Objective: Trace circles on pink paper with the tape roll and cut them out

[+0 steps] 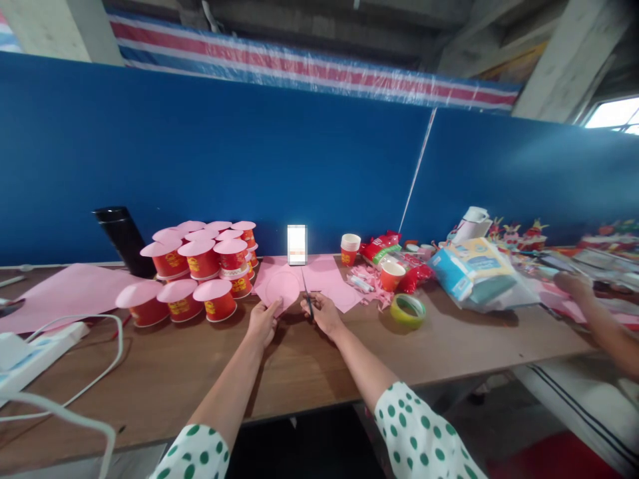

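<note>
My left hand [264,322] pinches the lower edge of a piece of pink paper [282,285], on which a round outline shows. In my right hand [321,314] is a pair of scissors [307,299], its blades pointing away from me beside the paper's right edge. More pink sheets [327,279] lie flat under and behind the work. To the left stand several upturned red paper cups [214,309] with pink paper discs [212,290] on top.
A black bottle [124,239] and a white power strip [44,352] are at left. Rightward are stacked cups [350,249], pink scraps [369,285], a tape roll [408,311] and a plastic package [474,273]. Another person's hand [574,286] works at far right.
</note>
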### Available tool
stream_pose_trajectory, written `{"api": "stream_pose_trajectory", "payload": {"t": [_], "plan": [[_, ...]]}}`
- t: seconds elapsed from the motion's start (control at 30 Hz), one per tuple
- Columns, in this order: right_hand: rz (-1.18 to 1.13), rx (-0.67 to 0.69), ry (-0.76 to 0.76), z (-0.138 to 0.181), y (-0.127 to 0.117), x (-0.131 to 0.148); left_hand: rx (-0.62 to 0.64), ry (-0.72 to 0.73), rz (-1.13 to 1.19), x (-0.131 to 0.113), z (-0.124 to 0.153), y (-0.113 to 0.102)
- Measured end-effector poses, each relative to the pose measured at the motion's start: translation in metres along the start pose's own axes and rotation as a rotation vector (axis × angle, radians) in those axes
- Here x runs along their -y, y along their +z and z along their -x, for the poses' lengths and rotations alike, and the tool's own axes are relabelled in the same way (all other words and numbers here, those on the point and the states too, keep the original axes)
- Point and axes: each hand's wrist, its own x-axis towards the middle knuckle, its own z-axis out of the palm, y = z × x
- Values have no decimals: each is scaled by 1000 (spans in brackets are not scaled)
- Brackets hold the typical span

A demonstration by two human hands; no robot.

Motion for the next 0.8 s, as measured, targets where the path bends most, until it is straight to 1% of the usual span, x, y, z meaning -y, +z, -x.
{"api": "stream_pose_trajectory", "payload": {"t": [0.47, 0.63, 0.8], "plan": [[13, -2, 8, 3, 0, 8, 41, 34, 43, 6, -4, -3], [17, 20, 7, 5, 0, 10, 46, 45, 57, 4, -1, 1], [19, 60, -34, 6, 1, 10, 53, 33, 30, 2, 2, 2]]}}
